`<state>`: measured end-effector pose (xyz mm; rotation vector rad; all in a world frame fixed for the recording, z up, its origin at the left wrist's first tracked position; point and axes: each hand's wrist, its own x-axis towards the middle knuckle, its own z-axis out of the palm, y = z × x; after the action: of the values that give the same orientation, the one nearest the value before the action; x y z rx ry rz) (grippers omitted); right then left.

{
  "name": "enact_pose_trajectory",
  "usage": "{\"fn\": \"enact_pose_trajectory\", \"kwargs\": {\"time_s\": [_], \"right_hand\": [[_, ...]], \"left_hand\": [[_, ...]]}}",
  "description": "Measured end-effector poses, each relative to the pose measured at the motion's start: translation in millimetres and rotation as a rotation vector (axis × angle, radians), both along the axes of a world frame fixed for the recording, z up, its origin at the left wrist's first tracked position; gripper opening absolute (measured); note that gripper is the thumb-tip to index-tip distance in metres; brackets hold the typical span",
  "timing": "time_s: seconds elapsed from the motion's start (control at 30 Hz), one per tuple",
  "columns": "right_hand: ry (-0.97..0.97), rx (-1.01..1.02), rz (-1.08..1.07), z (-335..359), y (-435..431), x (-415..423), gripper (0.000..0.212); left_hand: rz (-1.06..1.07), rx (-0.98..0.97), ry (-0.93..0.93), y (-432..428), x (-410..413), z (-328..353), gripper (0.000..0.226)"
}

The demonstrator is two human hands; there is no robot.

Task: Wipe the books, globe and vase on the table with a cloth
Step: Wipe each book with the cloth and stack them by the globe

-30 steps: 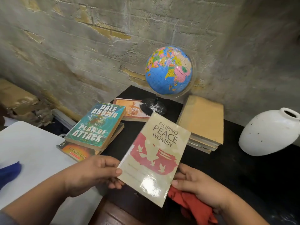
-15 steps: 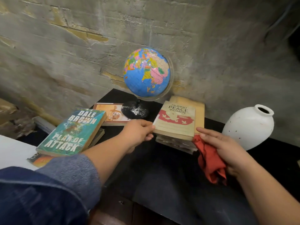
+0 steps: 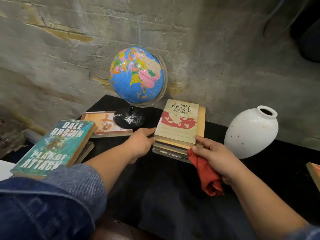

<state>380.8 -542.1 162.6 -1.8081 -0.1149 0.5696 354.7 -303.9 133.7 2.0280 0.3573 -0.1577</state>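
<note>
The cream "Filipino Peace Women" book [image 3: 179, 122] lies on top of a stack of books [image 3: 170, 150] at the back of the black table [image 3: 173, 196]. My left hand [image 3: 140, 144] grips the stack's near left corner. My right hand [image 3: 216, 156] holds a red cloth [image 3: 206, 177] in its palm while its thumb rests on the top book's near right corner. A blue globe [image 3: 136, 75] on a black stand sits behind and left of the stack. A white vase [image 3: 251, 134] leans to the right of it.
The teal "Plan of Attack" book [image 3: 55, 146] tops a pile at the left, with an orange-covered book [image 3: 103, 123] behind it. Another book's edge [image 3: 313, 174] shows at the far right. A rough block wall [image 3: 173, 32] backs the table.
The Peace Women book went from my hands onto the stack by the globe. Both hands followed it forward and now rest at the stack's near corners.
</note>
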Motion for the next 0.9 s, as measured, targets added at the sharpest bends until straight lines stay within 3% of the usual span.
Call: {"fn": "enact_pose_trajectory", "kwargs": {"time_s": [0.43,0.53,0.6,0.73,0.8,0.9], "right_hand": [[-0.136,-0.219,0.111,-1,-12,-2,0.054],[-0.159,-0.217,0.138,5,-19,-6,0.049],[-0.156,-0.194,0.115,9,-34,-9,0.044],[-0.113,-0.109,-0.123,23,-94,-15,0.026],[-0.097,-0.076,-0.305,31,-133,-17,0.019],[-0.151,-0.197,-0.509,34,-200,-20,0.019]], "left_hand": [[0.031,0.239,-0.072,-9,-3,1,0.042],[0.09,0.278,-0.062,-13,-7,4,0.051],[0.157,0.391,-0.164,-22,-8,8,0.058],[0.084,0.342,-0.459,-72,-5,32,0.04],[-0.045,0.254,-0.471,-103,-1,41,0.032],[-0.233,0.104,-0.427,-145,4,42,0.028]]}}
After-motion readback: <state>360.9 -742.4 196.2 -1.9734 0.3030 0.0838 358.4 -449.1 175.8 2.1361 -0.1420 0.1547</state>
